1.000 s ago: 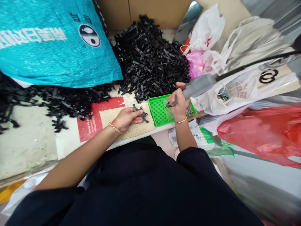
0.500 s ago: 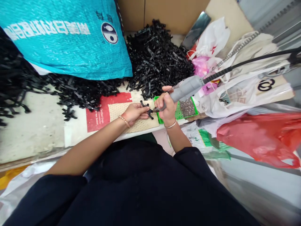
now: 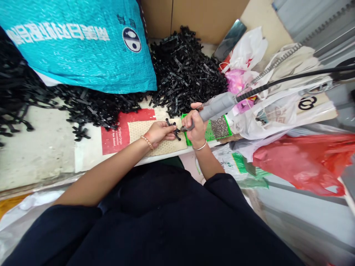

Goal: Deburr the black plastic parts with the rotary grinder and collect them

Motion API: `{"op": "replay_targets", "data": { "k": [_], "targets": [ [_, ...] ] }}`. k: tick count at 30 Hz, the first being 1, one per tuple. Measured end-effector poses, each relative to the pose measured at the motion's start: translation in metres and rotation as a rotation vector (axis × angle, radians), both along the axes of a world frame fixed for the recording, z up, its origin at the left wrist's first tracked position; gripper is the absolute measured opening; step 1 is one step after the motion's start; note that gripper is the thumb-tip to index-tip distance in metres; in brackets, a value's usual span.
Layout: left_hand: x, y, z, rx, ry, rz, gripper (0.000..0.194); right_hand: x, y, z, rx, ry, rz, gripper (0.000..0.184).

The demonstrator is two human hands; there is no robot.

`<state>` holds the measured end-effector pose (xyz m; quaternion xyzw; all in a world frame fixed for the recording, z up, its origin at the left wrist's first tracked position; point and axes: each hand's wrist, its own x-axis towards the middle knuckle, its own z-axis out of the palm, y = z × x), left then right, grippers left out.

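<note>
My left hand [image 3: 159, 133] pinches a small black plastic part [image 3: 176, 132] over the beige textured mat [image 3: 137, 130]. Wrapped in my right hand [image 3: 196, 127] is a grey electric screwdriver [image 3: 219, 107], tilted, with its cable running off to the right. The tip of the screwdriver meets the black part or sits right against it; the exact contact is too small to make out. Just behind my right hand lies a green tray [image 3: 230, 132] with many small metal screws [image 3: 220, 127] in it.
A large heap of black parts [image 3: 185, 70] rises behind the mat, with more under a blue woven sack [image 3: 83, 48] at the left. White plastic bags [image 3: 249, 44] and a red bag [image 3: 302, 162] crowd the right side. A coiled cord [image 3: 283, 55] stretches above them.
My hands, the black part and the screwdriver hold almost the same place. The view has shifted slightly, and the screwdriver's cable and the bags at the right sit a little differently in it.
</note>
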<state>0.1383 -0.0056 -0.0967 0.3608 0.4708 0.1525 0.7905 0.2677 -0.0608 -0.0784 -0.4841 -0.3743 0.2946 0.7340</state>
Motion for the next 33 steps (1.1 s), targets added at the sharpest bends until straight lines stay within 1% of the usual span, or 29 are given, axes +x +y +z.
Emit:
{"op": "replay_targets", "data": {
  "k": [2, 4, 9, 12, 20, 24, 28, 33],
  "targets": [
    [0.0, 0.001, -0.001, -0.001, -0.009, -0.004, 0.026, 0.0, 0.0, -0.001, 0.048, 0.025, 0.028, 0.041],
    [0.0, 0.001, -0.003, 0.0, -0.011, -0.005, 0.027, -0.001, 0.0, -0.001, 0.064, 0.027, 0.041, 0.039],
    [0.0, 0.002, -0.003, 0.003, -0.002, -0.001, 0.028, -0.002, 0.0, 0.0, -0.006, 0.014, -0.003, 0.048],
    [0.0, 0.002, -0.002, 0.003, -0.006, -0.008, 0.029, -0.002, -0.001, -0.001, 0.013, 0.037, 0.015, 0.049],
    [0.001, -0.001, 0.007, 0.008, 0.042, 0.0, 0.033, -0.001, -0.003, -0.005, 0.056, 0.083, 0.091, 0.044],
    [0.002, -0.001, 0.006, 0.021, 0.044, 0.001, 0.034, -0.002, -0.004, -0.002, 0.072, 0.091, 0.087, 0.045],
    [0.001, -0.002, 0.006, 0.027, 0.037, 0.003, 0.035, -0.001, -0.004, -0.001, 0.043, 0.094, 0.056, 0.049],
    [0.002, -0.001, 0.007, 0.018, 0.036, 0.01, 0.035, 0.0, -0.005, -0.005, 0.078, 0.101, 0.087, 0.042]
  ]
}}
